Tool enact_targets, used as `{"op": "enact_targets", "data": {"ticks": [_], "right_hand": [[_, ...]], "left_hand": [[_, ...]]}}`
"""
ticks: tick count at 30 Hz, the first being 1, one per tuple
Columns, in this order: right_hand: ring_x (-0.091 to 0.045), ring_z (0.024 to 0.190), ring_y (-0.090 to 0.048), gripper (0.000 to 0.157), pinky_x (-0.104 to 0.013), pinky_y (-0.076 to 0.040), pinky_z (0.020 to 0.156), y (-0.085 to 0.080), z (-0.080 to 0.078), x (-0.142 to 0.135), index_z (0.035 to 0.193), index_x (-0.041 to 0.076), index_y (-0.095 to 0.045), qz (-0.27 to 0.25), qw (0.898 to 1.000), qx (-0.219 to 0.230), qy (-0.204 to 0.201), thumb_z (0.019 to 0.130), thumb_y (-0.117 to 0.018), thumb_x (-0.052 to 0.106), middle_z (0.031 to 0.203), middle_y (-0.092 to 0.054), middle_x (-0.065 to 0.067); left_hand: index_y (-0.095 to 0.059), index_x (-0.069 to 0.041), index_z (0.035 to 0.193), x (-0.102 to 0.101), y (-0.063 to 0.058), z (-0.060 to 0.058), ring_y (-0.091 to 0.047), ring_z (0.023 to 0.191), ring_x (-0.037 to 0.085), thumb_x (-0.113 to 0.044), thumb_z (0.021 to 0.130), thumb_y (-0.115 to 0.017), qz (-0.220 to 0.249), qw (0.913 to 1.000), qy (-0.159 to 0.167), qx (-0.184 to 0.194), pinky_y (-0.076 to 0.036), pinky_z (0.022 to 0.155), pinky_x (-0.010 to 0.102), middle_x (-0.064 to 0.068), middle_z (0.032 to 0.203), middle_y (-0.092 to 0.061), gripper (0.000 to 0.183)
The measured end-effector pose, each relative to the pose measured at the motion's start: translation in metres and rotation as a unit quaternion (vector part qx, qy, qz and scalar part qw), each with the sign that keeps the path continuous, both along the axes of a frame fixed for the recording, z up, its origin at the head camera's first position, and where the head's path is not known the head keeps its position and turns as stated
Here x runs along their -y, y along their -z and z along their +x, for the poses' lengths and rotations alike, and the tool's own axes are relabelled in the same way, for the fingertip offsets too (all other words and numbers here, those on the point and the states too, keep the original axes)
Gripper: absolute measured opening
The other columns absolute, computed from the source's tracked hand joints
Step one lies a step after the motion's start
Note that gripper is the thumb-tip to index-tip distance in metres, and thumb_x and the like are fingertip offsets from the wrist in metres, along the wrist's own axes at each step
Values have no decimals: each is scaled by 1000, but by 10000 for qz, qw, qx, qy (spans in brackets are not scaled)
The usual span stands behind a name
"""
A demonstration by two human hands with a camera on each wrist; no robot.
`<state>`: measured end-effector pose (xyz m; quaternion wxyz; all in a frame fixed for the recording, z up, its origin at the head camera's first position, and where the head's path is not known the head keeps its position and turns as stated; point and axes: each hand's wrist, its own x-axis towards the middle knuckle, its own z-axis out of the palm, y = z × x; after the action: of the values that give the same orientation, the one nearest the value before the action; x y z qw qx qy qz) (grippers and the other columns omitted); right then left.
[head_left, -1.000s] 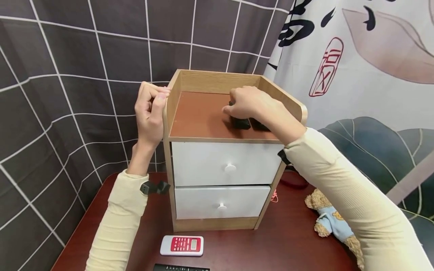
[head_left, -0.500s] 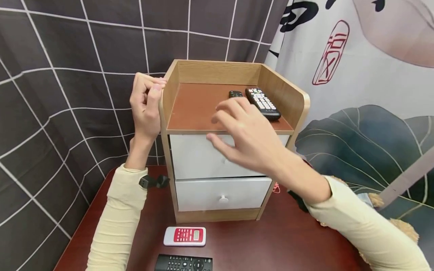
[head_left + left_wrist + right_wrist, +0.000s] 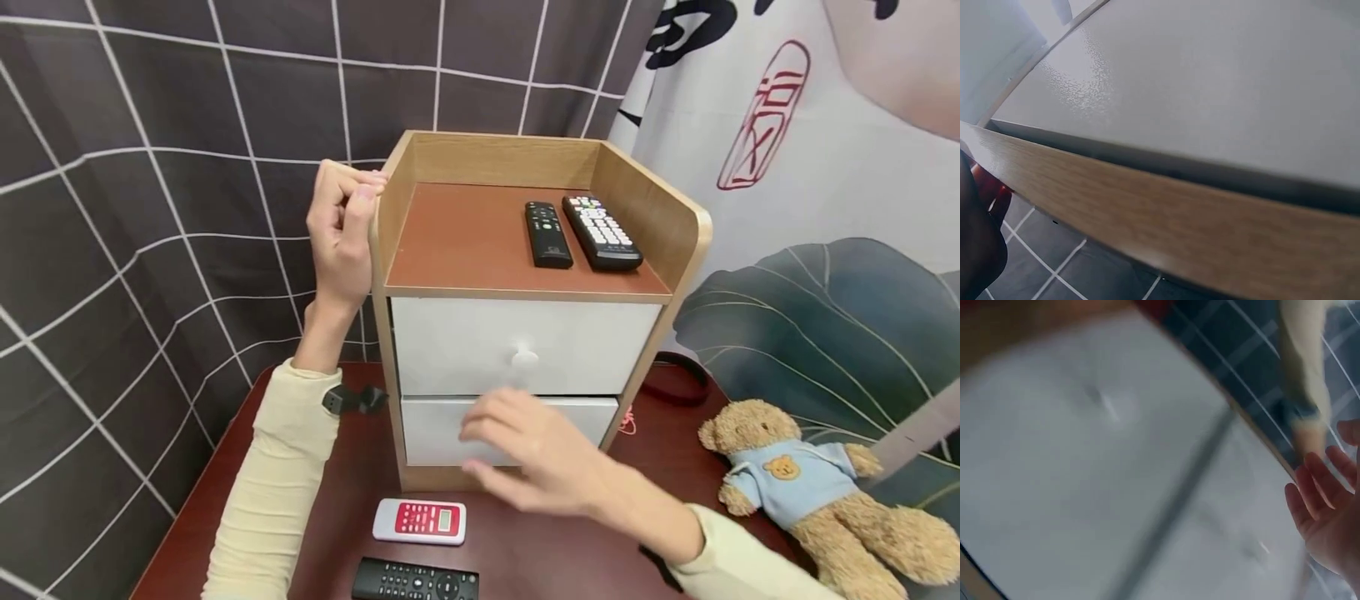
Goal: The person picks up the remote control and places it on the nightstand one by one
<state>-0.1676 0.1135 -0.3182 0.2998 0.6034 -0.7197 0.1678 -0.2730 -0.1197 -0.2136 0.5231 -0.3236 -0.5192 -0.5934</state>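
Note:
My left hand (image 3: 343, 229) grips the top of the left side panel of a small wooden cabinet (image 3: 388, 225), its fingers curled over the edge. My right hand (image 3: 536, 454) hangs in front of the white lower drawer (image 3: 431, 429), fingers spread and holding nothing. In the right wrist view its fingers (image 3: 1313, 494) are apart from the drawer fronts. Two black remote controls lie side by side on the brown cabinet top: a slim one (image 3: 549, 237) and a larger one with white buttons (image 3: 602, 235). The upper drawer (image 3: 457, 346) has a white knob (image 3: 524, 358).
On the dark red table (image 3: 352, 467), a white and red remote control (image 3: 420, 522) lies before the cabinet, and a black remote control (image 3: 415, 581) is nearer. A teddy bear (image 3: 810, 492) in a blue shirt lies at the right, with a dark band (image 3: 693, 379) behind it.
My right hand has let go of the slim black remote control on the cabinet top and moved down and towards me, to before the lower drawer. The left hand keeps its grip.

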Motion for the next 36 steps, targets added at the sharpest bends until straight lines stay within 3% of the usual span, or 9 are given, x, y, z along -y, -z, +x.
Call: {"op": "enact_targets", "data": {"ticks": [6, 10, 14, 18, 21, 26, 30, 36], "right_hand": [[-6, 96, -56, 16, -17, -49, 86, 70, -7, 17, 106, 18, -62, 796, 9954, 521, -143, 92, -65, 27, 102, -60, 9], [-6, 97, -56, 20, -16, -49, 87, 112, -18, 32, 107, 18, -63, 1369, 9873, 807, 17, 92, -64, 30, 104, -60, 10], [-7, 102, -57, 26, -17, -49, 91, 151, -24, 43, 112, 18, -62, 1937, 9728, 1203, 414, 93, -63, 36, 110, -61, 8], [-7, 107, -56, 33, -18, -49, 94, 178, -25, 43, 117, 19, -60, 2433, 9559, 1440, 793, 94, -62, 42, 116, -59, 6], [-7, 109, -55, 34, -17, -49, 94, 191, -24, 39, 119, 21, -59, 2646, 9474, 1534, 940, 93, -63, 43, 120, -58, 5], [-5, 109, -54, 33, -17, -49, 94, 203, -23, 38, 119, 23, -58, 2761, 9422, 1626, 978, 94, -62, 45, 123, -57, 5], [-5, 105, -55, 33, -15, -49, 90, 204, -22, 44, 118, 23, -57, 2727, 9443, 1519, 1041, 93, -63, 44, 120, -57, 5], [-4, 95, -54, 41, -12, -47, 79, 202, -21, 48, 115, 23, -57, 2717, 9470, 1110, 1303, 81, -71, 41, 110, -59, 8]], "left_hand": [[-47, 19, 76, 1, 2, -1, -61, 98, 19, -7, 88, -47, -30, 10000, -25, 55, -51, 100, 37, -9, 92, -58, 29], [-47, 20, 76, 4, -1, -1, -61, 97, 20, -6, 88, -47, 22, 10000, -56, -2, -51, 99, 36, -9, 91, -58, 29], [-46, 21, 76, 7, -3, 1, -61, 97, 18, -5, 88, -47, 27, 10000, -80, 12, -51, 100, 36, -9, 90, -58, 28], [-46, 20, 77, 5, 0, 0, -61, 98, 18, -6, 88, -47, 40, 9999, -49, 82, -51, 100, 36, -10, 91, -58, 29], [-47, 19, 76, 3, 4, -2, -62, 99, 18, -7, 89, -47, 18, 9999, -16, 104, -51, 101, 36, -9, 92, -59, 29], [-49, 18, 76, 4, 10, -3, -62, 99, 17, -8, 89, -47, -6, 10000, -41, 66, -50, 99, 35, -9, 93, -59, 28], [-51, 18, 78, 5, 8, -2, -62, 99, 18, -6, 89, -48, 34, 10000, -32, -26, -50, 98, 34, -8, 93, -60, 27], [-52, 18, 79, 3, 7, -4, -62, 100, 18, -6, 89, -48, 13, 10000, 13, -45, -50, 98, 34, -8, 94, -60, 27]]}}
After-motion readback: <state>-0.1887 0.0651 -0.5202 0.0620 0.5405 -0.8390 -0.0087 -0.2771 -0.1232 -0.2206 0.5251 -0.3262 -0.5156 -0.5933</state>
